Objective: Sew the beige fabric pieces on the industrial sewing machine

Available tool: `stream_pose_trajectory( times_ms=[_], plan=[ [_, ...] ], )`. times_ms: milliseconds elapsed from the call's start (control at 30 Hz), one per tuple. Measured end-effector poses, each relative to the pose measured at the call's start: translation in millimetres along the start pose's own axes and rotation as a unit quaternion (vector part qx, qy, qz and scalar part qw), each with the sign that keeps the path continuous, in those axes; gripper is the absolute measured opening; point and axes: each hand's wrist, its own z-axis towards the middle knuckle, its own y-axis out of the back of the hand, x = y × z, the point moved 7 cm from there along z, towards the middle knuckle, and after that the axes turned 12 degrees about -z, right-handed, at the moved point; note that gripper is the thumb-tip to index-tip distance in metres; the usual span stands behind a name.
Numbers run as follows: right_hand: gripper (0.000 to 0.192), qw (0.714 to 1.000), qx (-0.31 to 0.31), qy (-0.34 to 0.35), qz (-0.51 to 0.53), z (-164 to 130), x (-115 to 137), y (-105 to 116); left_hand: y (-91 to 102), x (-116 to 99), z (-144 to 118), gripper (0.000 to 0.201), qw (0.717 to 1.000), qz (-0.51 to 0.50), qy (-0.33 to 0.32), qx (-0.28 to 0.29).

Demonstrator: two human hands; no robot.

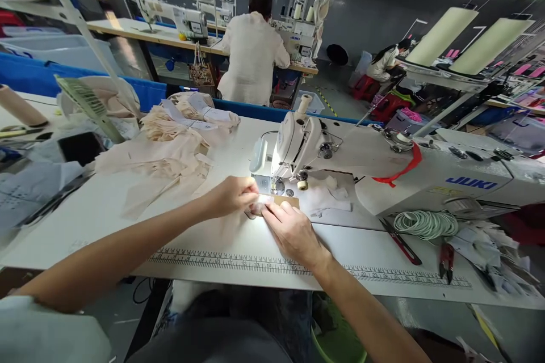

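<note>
My left hand [233, 195] is closed in a pinch on a thin light-beige fabric piece [258, 207], just left of the needle area of the sewing machine [293, 144]. On the right side of that same piece, the fingers of my right hand [293, 233] press together at its edge, slightly below the presser foot. The machine's lamp lights the spot brightly, so the exact edge under my fingertips is hard to make out. A small brown strip [287, 202] shows beside the needle plate [260, 184]. Some of the fabric hangs down blurred below my left hand.
Beige fabric pieces [170, 153] lie heaped at the left, near a green fan [87, 102]. To the right are tweezers [402, 244], a coil of pale cord [426, 224], red thread snips [446, 262] and scraps [489, 249]. A ruler tape [238, 261] runs along the front edge. Ahead, a co-worker [255, 54] sits.
</note>
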Motion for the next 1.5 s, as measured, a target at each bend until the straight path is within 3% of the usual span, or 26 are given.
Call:
stream_pose_trajectory(
  times_ms=[67, 133, 300, 633, 1067, 1300, 1433, 1500],
  plan=[
    [0.036, 1.000, 0.006, -0.004, 0.005, 0, -1, 0, -20.3, 2, 12, 0.017, 0.998, -0.062, 0.007, 0.017],
    [0.035, 1.000, 0.010, -0.007, 0.012, 0, -2, 1, -26.5, 10, 22, 0.018, 0.998, -0.057, 0.020, 0.002],
    [0.036, 0.999, 0.022, -0.011, 0.028, 1, -5, 1, -22.4, 27, 32, 0.018, 0.999, 0.000, 0.049, -0.011],
    [0.028, 0.995, 0.056, -0.063, 0.049, -4, -19, -4, -22.2, 22, 35, 0.013, 0.997, 0.072, 0.021, 0.003],
    [0.038, 0.985, 0.033, -0.127, 0.110, -4, -37, -5, -27.1, 20, 32, 0.010, 0.999, -0.013, 0.033, 0.040],
    [0.044, 0.988, 0.057, -0.121, 0.072, -3, -34, -9, -22.8, 24, 36, 0.010, 0.997, 0.066, 0.021, 0.025],
    [0.038, 0.991, 0.068, -0.105, 0.041, 0, -29, -10, -23.2, 23, 39, 0.011, 0.995, 0.086, 0.029, 0.037],
    [0.036, 0.993, 0.072, -0.094, 0.025, 1, -27, -10, -21.4, 19, 38, 0.012, 0.989, 0.141, 0.027, 0.030]
  ],
)
